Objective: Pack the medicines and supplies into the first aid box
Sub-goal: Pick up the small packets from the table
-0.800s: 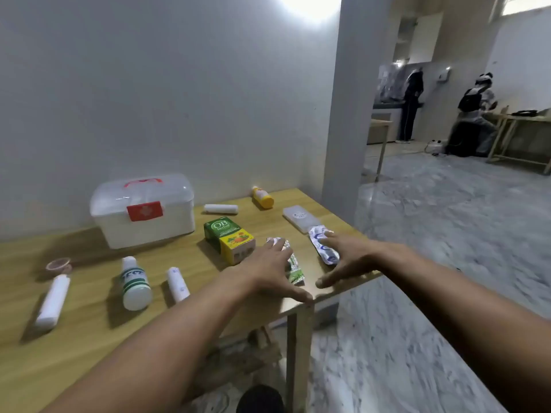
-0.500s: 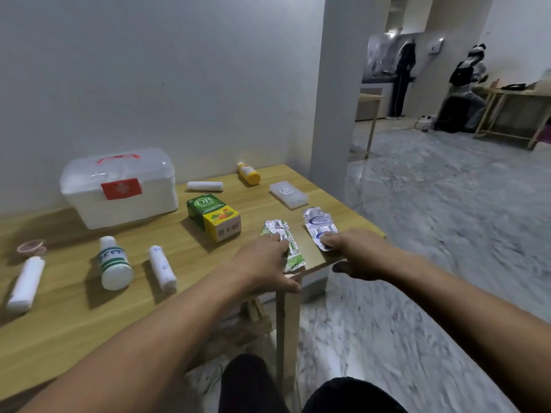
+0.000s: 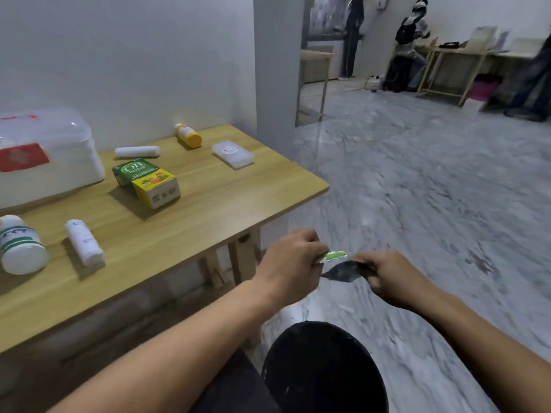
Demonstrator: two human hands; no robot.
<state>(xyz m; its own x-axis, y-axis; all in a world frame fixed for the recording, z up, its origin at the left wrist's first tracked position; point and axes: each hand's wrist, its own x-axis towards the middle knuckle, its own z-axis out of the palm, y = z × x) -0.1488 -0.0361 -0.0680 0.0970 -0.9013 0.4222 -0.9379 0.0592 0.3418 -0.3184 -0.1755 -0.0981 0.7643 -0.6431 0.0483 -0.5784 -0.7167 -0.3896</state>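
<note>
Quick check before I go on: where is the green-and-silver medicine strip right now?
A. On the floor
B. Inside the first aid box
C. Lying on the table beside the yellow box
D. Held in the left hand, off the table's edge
D: the left hand has its grip closed on the green-and-silver strip, out past the table edge, above the floor.

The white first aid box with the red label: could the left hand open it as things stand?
Probably not yet: the left hand is closed on a green-and-silver sachet, off the table edge, while the first aid box sits shut by the wall.
</note>
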